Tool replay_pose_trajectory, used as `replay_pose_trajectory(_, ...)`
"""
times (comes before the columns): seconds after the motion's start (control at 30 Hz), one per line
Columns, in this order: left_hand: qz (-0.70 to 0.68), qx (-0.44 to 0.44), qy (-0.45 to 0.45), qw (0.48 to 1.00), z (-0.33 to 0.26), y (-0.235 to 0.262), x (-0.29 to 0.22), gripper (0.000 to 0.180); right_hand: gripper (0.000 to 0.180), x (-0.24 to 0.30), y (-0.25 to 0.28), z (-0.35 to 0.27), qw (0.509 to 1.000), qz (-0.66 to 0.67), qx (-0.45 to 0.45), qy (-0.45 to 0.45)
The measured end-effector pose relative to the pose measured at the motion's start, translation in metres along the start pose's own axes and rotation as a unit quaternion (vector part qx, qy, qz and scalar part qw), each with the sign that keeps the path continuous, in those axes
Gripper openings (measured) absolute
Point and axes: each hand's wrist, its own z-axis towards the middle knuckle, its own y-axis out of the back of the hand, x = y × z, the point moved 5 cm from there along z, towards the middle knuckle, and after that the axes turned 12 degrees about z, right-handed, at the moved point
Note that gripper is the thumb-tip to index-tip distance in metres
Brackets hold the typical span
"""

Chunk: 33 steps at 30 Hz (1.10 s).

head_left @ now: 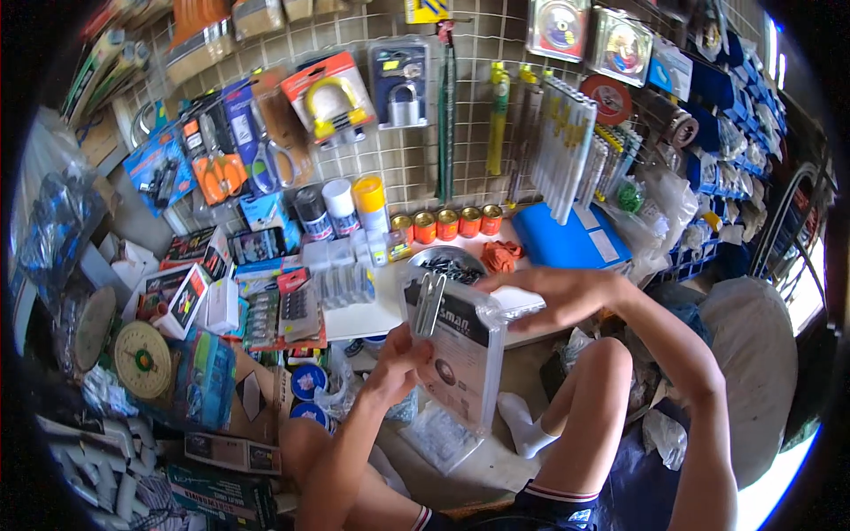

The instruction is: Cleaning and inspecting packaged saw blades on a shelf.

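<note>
A clear plastic packet (460, 354) with a printed card inside and metal pieces near its top stands upright in front of me. My left hand (398, 358) grips the packet's lower left edge. At the packet's top right corner, my right hand (553, 296) pinches the plastic, fingers stretched flat. More clear packets (438, 434) lie under it on the floor, between my bare knees.
A low white shelf (363, 319) carries small packs, spray cans (341, 208), small tins (447, 224) and a metal bowl (447, 261). A wire grid wall (416, 142) holds padlocks, pliers and drill bits. Boxes and a round dial scale (142, 358) crowd the left floor.
</note>
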Motion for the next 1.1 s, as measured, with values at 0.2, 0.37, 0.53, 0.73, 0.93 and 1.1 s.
replay_pose_trajectory(0.2, -0.017, 0.017, 0.021, 0.999, -0.010, 0.005, -0.007, 0.049, 0.037, -0.016, -0.046, 0.003, 0.980, 0.173, -0.064, -0.074)
replay_pose_trajectory(0.37, -0.120, 0.010, -0.009, 0.993, -0.004, 0.009, -0.007, 0.036, 0.025, 0.002, -0.037, -0.015, 0.979, 0.048, -0.198, 0.021)
replay_pose_trajectory(0.53, -0.179, 0.049, -0.011, 0.983, 0.003, 0.008, -0.003, 0.031, 0.015, 0.080, -0.021, -0.045, 0.862, -0.373, -0.341, 0.023)
replay_pose_trajectory(0.73, 0.203, -0.082, -0.025, 0.975, 0.017, 0.016, 0.011, 0.031, 0.009, 0.145, -0.011, -0.072, 0.773, -0.530, -0.348, -0.032)
replay_pose_trajectory(0.93, 0.002, -0.070, 0.150, 0.986, 0.027, 0.016, 0.058, 0.040, 0.014, 0.210, 0.066, -0.088, 0.647, -0.617, -0.447, -0.028)
replay_pose_trajectory(1.1, -0.031, -0.059, 0.153, 0.986, 0.021, 0.022, 0.064, 0.040, 0.019, 0.241, 0.152, -0.068, 0.548, -0.693, -0.463, -0.067)
